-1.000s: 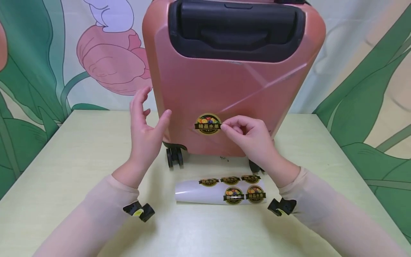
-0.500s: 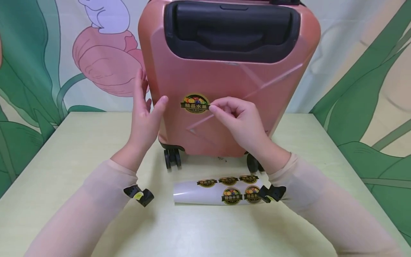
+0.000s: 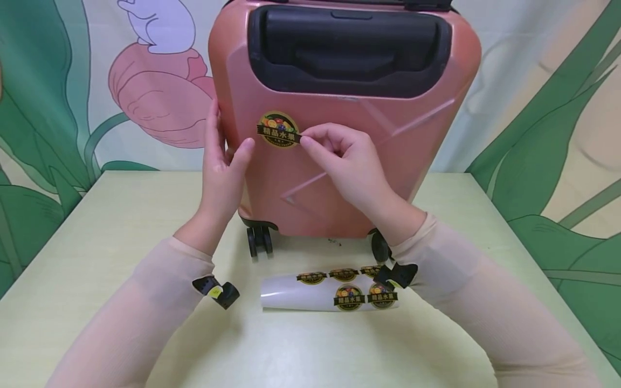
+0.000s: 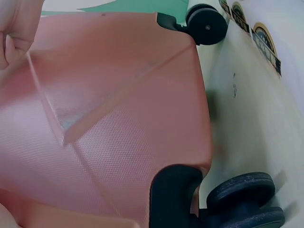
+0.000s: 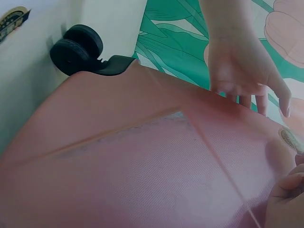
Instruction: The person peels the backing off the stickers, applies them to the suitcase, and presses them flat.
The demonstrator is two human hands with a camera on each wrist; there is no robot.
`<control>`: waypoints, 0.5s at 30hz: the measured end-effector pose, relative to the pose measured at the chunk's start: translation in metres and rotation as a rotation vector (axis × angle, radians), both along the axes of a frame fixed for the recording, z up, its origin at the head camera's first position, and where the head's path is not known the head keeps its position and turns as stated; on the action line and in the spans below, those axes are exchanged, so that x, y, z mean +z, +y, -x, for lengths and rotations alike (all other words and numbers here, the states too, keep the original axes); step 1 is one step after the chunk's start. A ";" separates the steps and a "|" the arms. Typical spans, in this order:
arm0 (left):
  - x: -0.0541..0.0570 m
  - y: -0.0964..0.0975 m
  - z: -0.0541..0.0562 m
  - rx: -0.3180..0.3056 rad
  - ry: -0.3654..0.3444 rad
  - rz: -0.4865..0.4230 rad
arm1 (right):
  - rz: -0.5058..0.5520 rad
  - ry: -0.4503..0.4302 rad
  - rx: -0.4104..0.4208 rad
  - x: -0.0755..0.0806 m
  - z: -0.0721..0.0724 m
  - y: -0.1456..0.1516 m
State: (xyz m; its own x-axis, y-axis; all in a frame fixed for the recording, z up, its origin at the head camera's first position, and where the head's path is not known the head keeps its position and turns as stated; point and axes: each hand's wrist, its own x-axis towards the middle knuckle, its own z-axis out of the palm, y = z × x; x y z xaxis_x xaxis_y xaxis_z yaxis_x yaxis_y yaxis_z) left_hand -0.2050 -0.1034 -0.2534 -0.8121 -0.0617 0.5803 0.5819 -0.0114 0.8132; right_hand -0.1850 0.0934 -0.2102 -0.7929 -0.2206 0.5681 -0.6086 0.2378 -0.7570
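A pink suitcase [image 3: 339,199] with a black handle recess [image 3: 349,54] stands upright on its wheels. My right hand [image 3: 346,161] pinches a round black-and-gold fruit sticker [image 3: 278,130] by its right end, between thumb and forefinger. The sticker overlaps the upper left of the suitcase front, tilted slightly down to the right. At the suitcase's left edge is my left hand [image 3: 220,161], fingers extended along the side and thumb raised in front. In the right wrist view the left hand's fingers [image 5: 244,100] reach behind that edge.
A curled white sheet of stickers [image 3: 301,293] lies on the pale table [image 3: 310,345] in front of the suitcase. Black wheels [image 3: 260,241] carry the suitcase's lower corners. Behind everything hangs a backdrop [image 3: 160,97] printed with plants and a rabbit.
My right hand has carried the sticker up and left across the suitcase front. My left hand has moved in from beside the suitcase to its left edge.
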 end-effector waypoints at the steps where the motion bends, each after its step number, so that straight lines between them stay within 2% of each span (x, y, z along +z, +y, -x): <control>1: 0.001 0.001 -0.002 0.000 -0.001 -0.003 | -0.002 0.003 0.001 0.001 0.000 -0.001; 5: 0.013 0.006 -0.017 -0.006 -0.015 -0.022 | -0.015 0.009 0.007 0.005 0.001 -0.004; 8: 0.019 0.009 -0.024 -0.016 -0.015 -0.044 | -0.018 0.011 0.012 0.007 0.002 -0.006; 15: 0.018 0.009 -0.025 0.016 -0.011 -0.058 | -0.010 0.012 0.032 0.012 0.002 -0.011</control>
